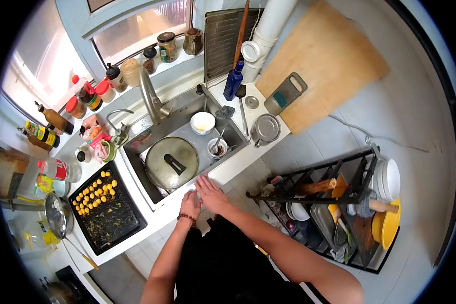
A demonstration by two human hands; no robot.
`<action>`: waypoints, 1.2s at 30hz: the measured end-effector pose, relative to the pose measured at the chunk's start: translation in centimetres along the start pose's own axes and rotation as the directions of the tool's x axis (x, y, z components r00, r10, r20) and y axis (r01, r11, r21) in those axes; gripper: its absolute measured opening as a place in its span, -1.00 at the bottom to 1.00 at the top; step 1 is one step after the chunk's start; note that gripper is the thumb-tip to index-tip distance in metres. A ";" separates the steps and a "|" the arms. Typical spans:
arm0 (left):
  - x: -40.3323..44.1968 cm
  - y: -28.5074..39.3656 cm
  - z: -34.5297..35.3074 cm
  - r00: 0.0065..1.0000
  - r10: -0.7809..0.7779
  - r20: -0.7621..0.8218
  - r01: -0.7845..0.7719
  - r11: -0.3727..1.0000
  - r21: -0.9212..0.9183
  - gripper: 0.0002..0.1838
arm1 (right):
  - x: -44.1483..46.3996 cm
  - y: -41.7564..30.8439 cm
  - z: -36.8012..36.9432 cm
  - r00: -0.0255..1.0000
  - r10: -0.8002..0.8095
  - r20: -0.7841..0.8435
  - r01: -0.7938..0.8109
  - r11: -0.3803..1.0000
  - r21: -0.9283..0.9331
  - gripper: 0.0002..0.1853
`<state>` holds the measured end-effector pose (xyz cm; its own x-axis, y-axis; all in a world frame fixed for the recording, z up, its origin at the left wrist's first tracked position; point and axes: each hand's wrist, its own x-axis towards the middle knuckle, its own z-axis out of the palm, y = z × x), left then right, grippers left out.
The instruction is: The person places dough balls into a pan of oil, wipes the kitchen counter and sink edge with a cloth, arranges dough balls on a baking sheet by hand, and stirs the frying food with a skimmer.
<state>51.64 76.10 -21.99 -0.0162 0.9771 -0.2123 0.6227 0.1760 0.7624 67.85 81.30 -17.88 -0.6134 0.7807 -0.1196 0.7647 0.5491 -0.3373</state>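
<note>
My right hand [211,195] is at the front edge of the white counter, its fingers stretched out and holding nothing. Close beside it on the left is my left hand [189,206], with a beaded bracelet [186,217] on the wrist. Its fingers are loosely bent and partly overlapped by the view; I see nothing in them. Just beyond both hands is the metal sink [149,188]. In it lies a round pan lid [162,157] with a black handle. A white bowl [202,123] and a small bowl with a spoon [217,148] stand to its right.
Left of the sink lies a black baking tray [111,223] with several small yellow balls. A strainer [58,215] rests beyond it. Jars and bottles line the window sill. A blue bottle [233,81] and a metal cup [266,129] stand right. A dish rack [314,177] stands lower right.
</note>
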 end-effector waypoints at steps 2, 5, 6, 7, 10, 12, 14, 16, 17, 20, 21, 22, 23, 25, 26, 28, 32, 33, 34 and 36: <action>1.4 2.9 0.5 0.993 -0.075 0.090 0.074 0.997 0.011 -0.39 | -0.4 2.7 0.5 0.999 -0.038 0.008 0.038 0.999 0.037 -0.31; 3.9 4.7 2.6 0.990 -0.066 0.128 0.063 0.998 0.031 -0.37 | -1.1 7.2 0.0 0.999 -0.042 -0.030 0.044 0.997 0.059 -0.33; 4.9 5.3 3.5 0.982 -0.100 0.159 0.093 0.994 0.049 -0.36 | -1.4 9.4 -0.5 0.998 -0.019 -0.056 0.021 0.999 0.043 -0.34; 5.7 5.8 4.2 0.983 -0.099 0.157 0.091 0.994 0.053 -0.36 | -1.5 11.4 -1.1 0.998 -0.020 -0.060 0.022 0.999 0.045 -0.34; 7.6 7.3 6.4 0.979 -0.082 0.188 0.057 0.990 0.132 -0.34 | -2.3 17.0 -2.2 0.992 0.038 -0.122 -0.049 0.995 -0.089 -0.37; 8.4 8.7 7.0 0.978 -0.097 0.183 0.081 0.992 0.092 -0.33 | -1.7 19.1 -2.4 0.987 0.078 -0.140 -0.087 0.995 -0.055 -0.38; 8.5 8.9 7.3 0.982 -0.109 0.155 0.098 0.992 0.077 -0.32 | -1.1 19.9 -2.6 0.983 0.095 -0.154 -0.101 0.994 -0.030 -0.39; 8.0 8.5 7.5 0.980 -0.155 0.128 0.150 0.987 0.050 -0.32 | -1.1 19.0 -2.7 0.981 0.080 -0.176 -0.081 0.997 -0.001 -0.38; 7.8 8.0 7.5 0.977 -0.176 0.124 0.175 0.984 0.021 -0.31 | -1.0 18.3 -2.7 0.974 0.096 -0.205 -0.093 0.995 0.024 -0.38; 6.7 6.5 6.9 0.977 -0.210 0.023 0.209 0.977 0.048 -0.34 | -0.6 15.4 -1.9 0.986 -0.026 -0.163 0.035 0.998 0.056 -0.35; 6.0 6.0 6.5 0.970 -0.242 -0.007 0.242 0.970 0.021 -0.36 | -0.5 14.3 -1.4 0.988 -0.086 -0.128 0.097 0.992 0.086 -0.34; 5.2 5.2 6.4 0.959 -0.278 -0.057 0.279 0.960 0.015 -0.39 | -0.2 13.2 -1.0 0.986 -0.133 -0.096 0.141 0.987 0.076 -0.34; 4.6 4.9 5.8 0.948 -0.303 -0.095 0.304 0.953 0.004 -0.39 | 0.1 12.3 -0.3 0.975 -0.216 -0.056 0.219 0.975 0.047 -0.33; 2.6 4.4 3.8 0.923 -0.359 -0.136 0.355 0.933 -0.054 -0.42 | 0.8 10.2 0.8 0.935 -0.354 0.027 0.350 0.932 0.091 -0.33; 1.4 4.5 3.0 0.900 -0.402 -0.170 0.400 0.915 -0.045 -0.42 | 1.3 9.2 1.1 0.918 -0.394 0.034 0.390 0.916 0.093 -0.33; -0.9 4.1 1.4 0.838 -0.502 -0.215 0.487 0.865 -0.124 -0.42 | 2.0 7.2 1.9 0.827 -0.554 0.096 0.554 0.832 0.036 -0.34; -5.6 1.1 -0.1 0.738 -0.612 -0.284 0.573 0.791 -0.216 -0.44 | 3.6 3.6 3.1 0.731 -0.680 0.057 0.656 0.724 0.212 -0.44; -6.6 0.8 -0.8 0.700 -0.651 -0.293 0.597 0.759 -0.258 -0.44 | 4.4 3.0 3.1 0.718 -0.694 0.058 0.671 0.712 0.207 -0.44; -7.5 0.1 -1.0 0.683 -0.648 -0.338 0.570 0.762 -0.308 -0.45 | 5.3 2.4 2.9 0.687 -0.723 0.075 0.687 0.679 0.257 -0.49; -8.7 -1.7 -1.5 0.675 -0.644 -0.361 0.551 0.765 -0.334 -0.46 | 7.1 1.0 2.4 0.685 -0.726 0.061 0.643 0.642 0.417 -0.60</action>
<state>49.54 67.43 -20.57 -0.6940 0.5893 -0.4135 0.2063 0.7131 0.6700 63.82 86.66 -21.36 -0.9874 0.1178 0.1059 0.0139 0.7306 -0.6827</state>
